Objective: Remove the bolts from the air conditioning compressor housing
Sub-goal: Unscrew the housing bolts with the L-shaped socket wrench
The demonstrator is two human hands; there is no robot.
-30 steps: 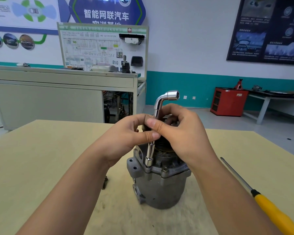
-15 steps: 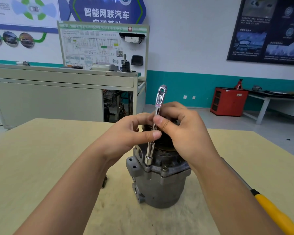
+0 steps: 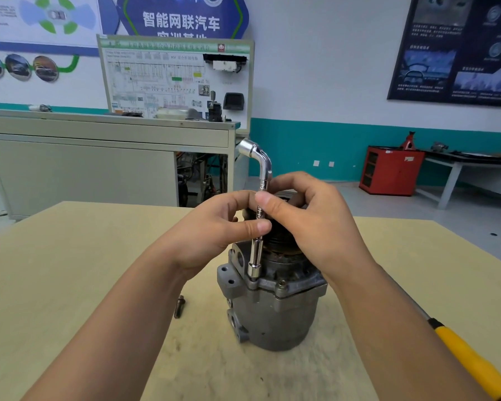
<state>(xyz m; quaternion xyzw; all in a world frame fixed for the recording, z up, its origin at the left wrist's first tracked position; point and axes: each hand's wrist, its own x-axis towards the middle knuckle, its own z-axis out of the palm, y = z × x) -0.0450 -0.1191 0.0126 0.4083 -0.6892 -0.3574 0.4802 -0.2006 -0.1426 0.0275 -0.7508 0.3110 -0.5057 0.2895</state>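
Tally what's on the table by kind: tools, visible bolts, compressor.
Tools: 2, socket wrench and yellow-handled screwdriver
Bolts in view: 2, loose bolt and seated bolt
Compressor housing: 1
Total: 5

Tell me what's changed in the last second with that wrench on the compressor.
The socket wrench has spun about half a turn on its shaft: its bent top pointed right a second ago and now points left. The left hand and right hand still pinch the shaft, and the socket stays seated at the same spot on the compressor. The loose bolt and yellow screwdriver have not moved.
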